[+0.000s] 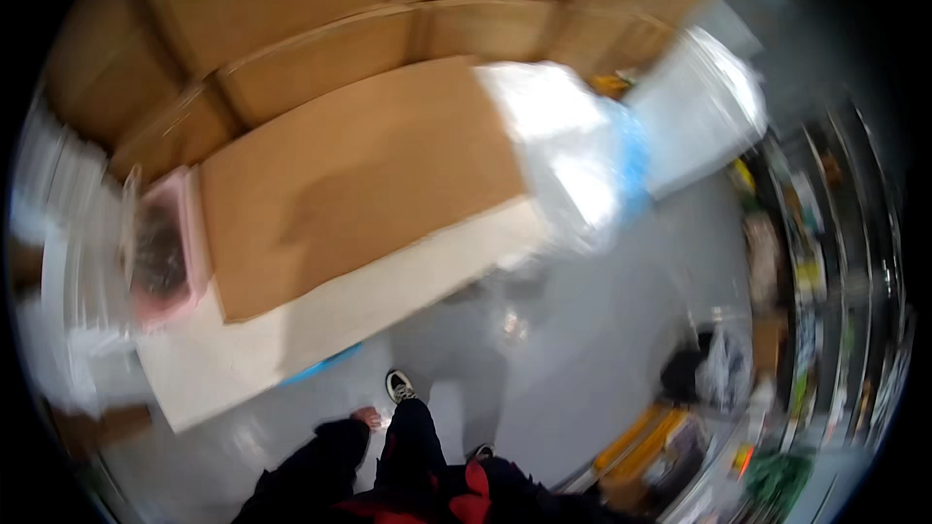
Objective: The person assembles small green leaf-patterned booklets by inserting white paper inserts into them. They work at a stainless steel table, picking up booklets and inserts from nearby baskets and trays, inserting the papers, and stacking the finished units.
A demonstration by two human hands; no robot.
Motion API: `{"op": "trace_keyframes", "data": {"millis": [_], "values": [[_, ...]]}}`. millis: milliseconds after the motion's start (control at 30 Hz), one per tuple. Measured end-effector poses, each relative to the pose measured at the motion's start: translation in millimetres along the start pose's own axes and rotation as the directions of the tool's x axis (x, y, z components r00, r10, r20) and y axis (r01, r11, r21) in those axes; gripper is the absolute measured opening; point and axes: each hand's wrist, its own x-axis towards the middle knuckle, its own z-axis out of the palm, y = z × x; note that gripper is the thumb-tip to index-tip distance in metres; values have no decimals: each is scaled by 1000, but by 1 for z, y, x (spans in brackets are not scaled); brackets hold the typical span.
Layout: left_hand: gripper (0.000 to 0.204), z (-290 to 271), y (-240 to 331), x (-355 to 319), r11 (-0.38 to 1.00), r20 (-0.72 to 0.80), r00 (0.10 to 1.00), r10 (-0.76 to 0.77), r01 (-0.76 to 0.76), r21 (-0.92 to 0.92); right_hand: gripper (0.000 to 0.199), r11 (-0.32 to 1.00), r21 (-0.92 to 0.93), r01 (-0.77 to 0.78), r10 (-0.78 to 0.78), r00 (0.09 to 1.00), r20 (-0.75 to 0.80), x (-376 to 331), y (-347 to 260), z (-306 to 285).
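My left hand [367, 417] hangs low beside my leg, at the end of a dark sleeve. It looks small and a little blurred; its fingers seem loosely apart, and I see nothing in them. The near edge of a white table [388, 306] is the closest thing to it, with a gap between. A large flat sheet of brown cardboard [369, 184] covers most of that table, and a shadow falls across it. At the table's left end stands a pink plastic bin [194, 233] with something dark inside. My right hand is out of view.
Stacked cardboard boxes [311, 53] line the back of the table. Clear plastic wrapping [568, 155] covers its right end, beside a large wrapped white bundle [699, 112]. Loaded shelves [806, 233] stand at the right. A plastic bag [723, 369] and yellow boxes [641, 442] sit below them.
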Motion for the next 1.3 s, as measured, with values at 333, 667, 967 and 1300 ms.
{"op": "trace_keyframes", "data": {"millis": [333, 667, 967, 1300], "values": [[70, 120, 231, -17, 839, 546, 666, -507, 236, 490, 27, 410, 912, -13, 287, 951, -116, -96, 357, 24], [66, 465, 359, -85, 781, 714, 470, -520, -76, 619, 37, -693, 704, 156, 6, 977, -211, -166, 704, -31], [53, 685, 541, -43, 413, 807, 433, -402, -701, 582, 4, -358, 504, 786, 451, 618, -643, -148, 780, -151], [33, 1140, 704, -120, 475, 960, 210, 187, -875, 99, 53, -333, 337, 880, 928, 370, -50, -196, 881, -186]]}}
